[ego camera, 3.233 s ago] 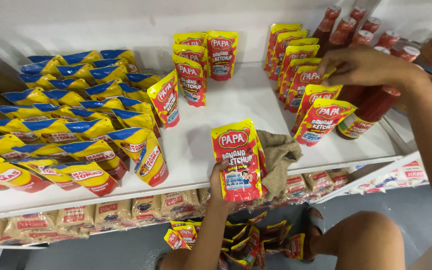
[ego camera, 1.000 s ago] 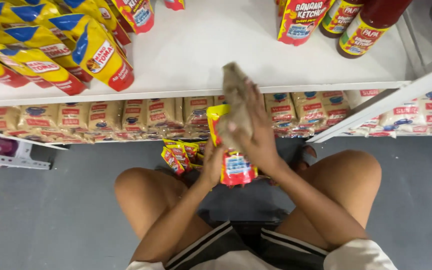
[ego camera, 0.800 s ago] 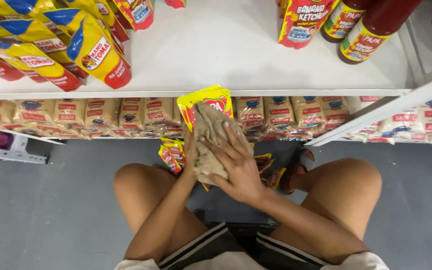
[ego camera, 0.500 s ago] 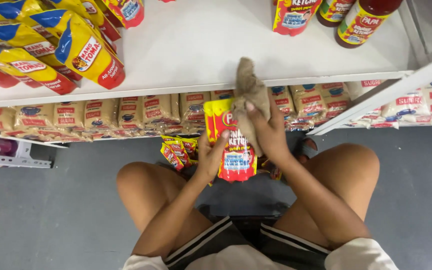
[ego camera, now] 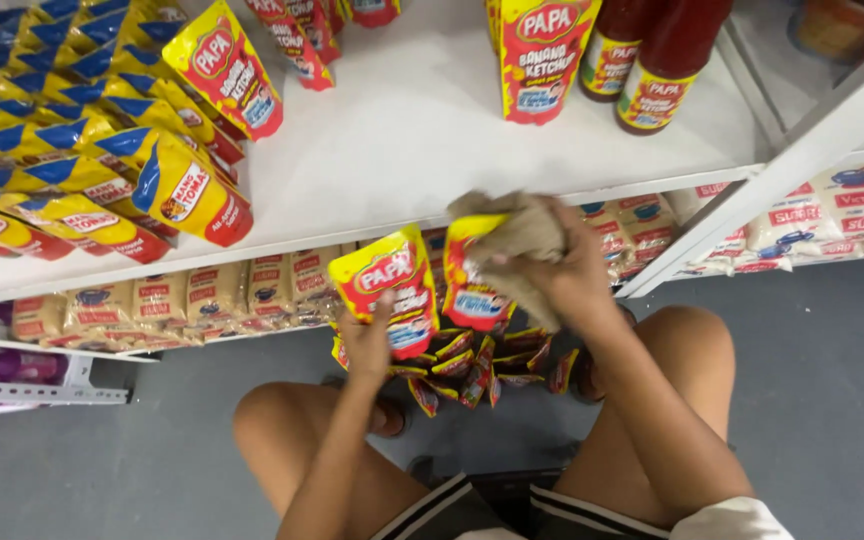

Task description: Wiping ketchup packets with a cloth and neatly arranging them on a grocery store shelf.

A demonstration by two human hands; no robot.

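Note:
I am crouching in front of a white shelf (ego camera: 402,150). My left hand (ego camera: 367,345) grips the bottom of a red and yellow sauce pouch (ego camera: 387,285) and holds it upright just below the shelf edge. My right hand (ego camera: 567,270) is closed on a crumpled brown cloth (ego camera: 512,232), which lies against the top of a second red and yellow pouch (ego camera: 470,295) beside the first. The two pouches are close together, side by side. Whether the right hand's fingers also hold the second pouch is hidden by the cloth.
A pile of similar pouches (ego camera: 477,365) lies on the grey floor between my knees. On the shelf stand yellow and blue pouches (ego camera: 167,190) at left, a red pouch (ego camera: 542,55) and sauce bottles (ego camera: 657,60) at back. Small packets (ego camera: 157,300) fill the lower shelf; white bags (ego camera: 802,215) sit at right.
Half a second ago both hands were on one pouch with the cloth above it. Now my left hand holds a pouch apart at left, and the cloth rests on another pouch.

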